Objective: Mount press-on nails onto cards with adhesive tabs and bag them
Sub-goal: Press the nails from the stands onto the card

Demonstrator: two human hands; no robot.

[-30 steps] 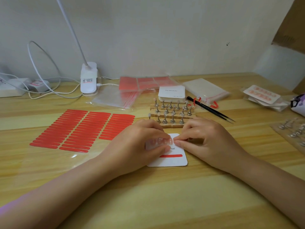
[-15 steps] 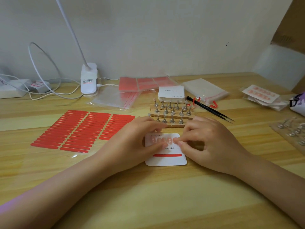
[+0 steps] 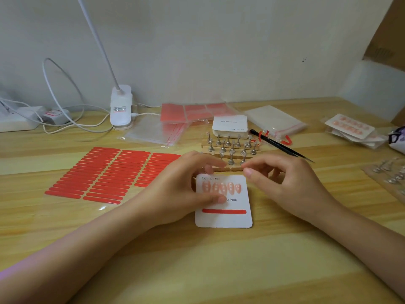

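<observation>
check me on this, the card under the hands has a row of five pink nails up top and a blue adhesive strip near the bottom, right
Not quite: the adhesive strip near the bottom of the card is red, not blue, as the head view shows. The rest holds: a row of five pink nails sits along the top, with the left hand and right hand at the card.

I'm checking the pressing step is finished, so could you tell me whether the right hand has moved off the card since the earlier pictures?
Yes. The right hand has lifted off the card, away toward the wooden stand.
</observation>
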